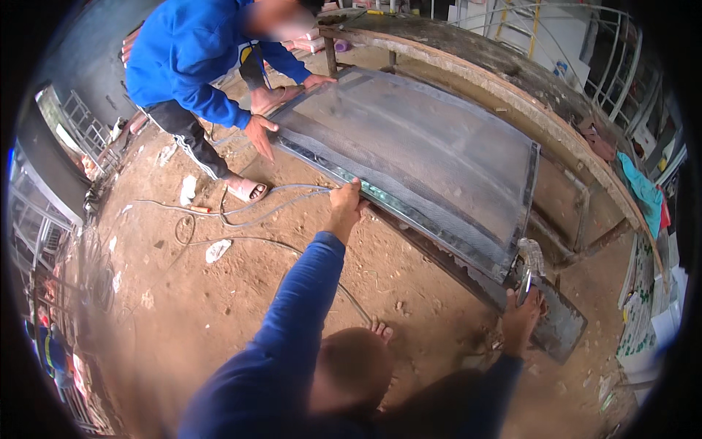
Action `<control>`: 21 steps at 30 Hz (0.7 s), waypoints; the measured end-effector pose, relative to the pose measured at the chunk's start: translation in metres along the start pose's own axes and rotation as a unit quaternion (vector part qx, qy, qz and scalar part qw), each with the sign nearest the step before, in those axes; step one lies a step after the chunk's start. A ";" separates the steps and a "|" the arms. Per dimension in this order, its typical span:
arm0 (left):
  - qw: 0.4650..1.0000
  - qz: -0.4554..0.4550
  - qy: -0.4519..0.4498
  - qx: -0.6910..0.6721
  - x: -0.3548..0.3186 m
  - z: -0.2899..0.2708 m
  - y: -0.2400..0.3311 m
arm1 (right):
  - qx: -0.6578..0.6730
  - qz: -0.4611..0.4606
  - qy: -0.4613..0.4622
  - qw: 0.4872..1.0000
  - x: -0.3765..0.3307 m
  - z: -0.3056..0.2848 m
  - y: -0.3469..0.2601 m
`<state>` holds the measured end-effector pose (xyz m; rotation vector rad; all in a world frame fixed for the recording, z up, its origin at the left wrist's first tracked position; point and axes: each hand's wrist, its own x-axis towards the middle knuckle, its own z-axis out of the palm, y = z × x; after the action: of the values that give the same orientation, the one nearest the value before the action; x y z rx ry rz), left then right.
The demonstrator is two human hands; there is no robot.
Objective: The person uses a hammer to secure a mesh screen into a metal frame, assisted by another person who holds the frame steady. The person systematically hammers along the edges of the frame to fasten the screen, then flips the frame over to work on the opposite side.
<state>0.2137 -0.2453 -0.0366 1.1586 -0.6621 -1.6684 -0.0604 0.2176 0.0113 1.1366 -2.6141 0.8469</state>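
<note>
A large rectangular dark frame (440, 235) covered with grey mesh (431, 157) lies across a low support, slanting from upper left to lower right. My left hand (345, 208) is closed on its near edge, the thumb over the top. Beyond its right corner, my right hand (519, 320) is wrapped round a silver-coloured hand tool (524, 285); its exact kind is hard to make out. A pale, ribbed, clear-looking piece (531, 256) stands just above the tool. At the frame's left end, a person in a blue hooded top (183, 62) rests both hands on the frame.
A long worn table (439, 51) with a curved-looking edge runs behind the frame. Hoses (281, 196) and scraps lie on the dirt floor (241, 285). A dark flat plate (559, 322) sits beside my right hand. Metal frames (91, 139) stand at left; a teal cloth (638, 186) hangs right.
</note>
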 end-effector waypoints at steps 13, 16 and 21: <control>0.997 0.041 -0.059 0.032 0.006 -0.086 0.017 | -0.008 -0.057 -0.025 0.998 -0.081 -0.016 -0.062; 0.992 0.038 -0.096 0.072 0.019 -0.093 0.021 | -0.045 -0.048 -0.020 0.998 -0.079 -0.011 -0.057; 0.995 -0.012 -0.102 0.014 -0.031 -0.067 0.023 | 0.003 -0.017 -0.053 0.998 -0.083 -0.008 -0.045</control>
<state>0.2867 -0.2196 -0.0326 1.0270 -0.8052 -1.8187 0.0294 0.2488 0.0070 1.2567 -2.6688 0.8087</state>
